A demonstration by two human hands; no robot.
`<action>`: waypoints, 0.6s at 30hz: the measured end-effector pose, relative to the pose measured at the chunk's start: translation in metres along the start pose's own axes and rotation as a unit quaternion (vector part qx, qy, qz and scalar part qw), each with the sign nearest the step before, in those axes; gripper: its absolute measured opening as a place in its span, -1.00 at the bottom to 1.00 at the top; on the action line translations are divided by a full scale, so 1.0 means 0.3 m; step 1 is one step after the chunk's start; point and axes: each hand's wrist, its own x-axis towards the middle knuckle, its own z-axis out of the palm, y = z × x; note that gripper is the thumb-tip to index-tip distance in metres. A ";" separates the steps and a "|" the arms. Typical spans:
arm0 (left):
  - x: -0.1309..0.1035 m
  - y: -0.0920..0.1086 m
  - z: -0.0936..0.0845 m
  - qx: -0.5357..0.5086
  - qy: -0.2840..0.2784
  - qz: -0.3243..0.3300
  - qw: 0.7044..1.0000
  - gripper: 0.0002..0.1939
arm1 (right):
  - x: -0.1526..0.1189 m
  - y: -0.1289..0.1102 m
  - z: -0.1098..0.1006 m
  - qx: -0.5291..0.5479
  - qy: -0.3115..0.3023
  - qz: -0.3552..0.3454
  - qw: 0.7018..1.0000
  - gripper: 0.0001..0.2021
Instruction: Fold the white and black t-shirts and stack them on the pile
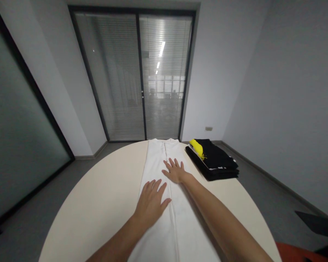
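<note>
A white garment [158, 156], folded lengthwise into a long strip, lies along the middle of the round table with a seam or fold edge running down its centre. My left hand [150, 202] is flat on its left half, fingers spread and pointing away from me. Farther up the cloth, my right hand [175, 171] also rests with spread fingers, across the centre line. Neither hand grips anything. The garment's near end runs out of the bottom of the view, and its exact kind I cannot tell.
On the table's right side sits a stack of folded black clothes [215, 160], the top one with a yellow print. The cream round table [98, 200] has a curved edge. Beyond it stands a glass door with blinds [164, 80]. A red item [297, 253] shows at lower right.
</note>
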 end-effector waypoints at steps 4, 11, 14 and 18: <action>-0.036 -0.003 -0.025 -0.036 -0.030 0.049 0.998 -0.43 | 0.054 0.014 0.001 0.003 0.047 -0.008 0.999 -0.27; -0.088 -0.018 -0.057 -0.061 -0.145 0.153 0.976 -0.28 | -0.026 -0.031 -0.022 -0.020 0.128 -0.021 0.991 -0.39; -0.110 0.016 -0.067 -0.059 -0.162 0.171 0.970 -0.21 | -0.108 -0.035 -0.025 -0.034 0.112 -0.031 0.993 -0.42; -0.147 0.073 -0.077 -0.087 -0.186 0.224 0.953 -0.18 | -0.235 0.007 -0.031 -0.020 0.053 -0.083 0.995 -0.43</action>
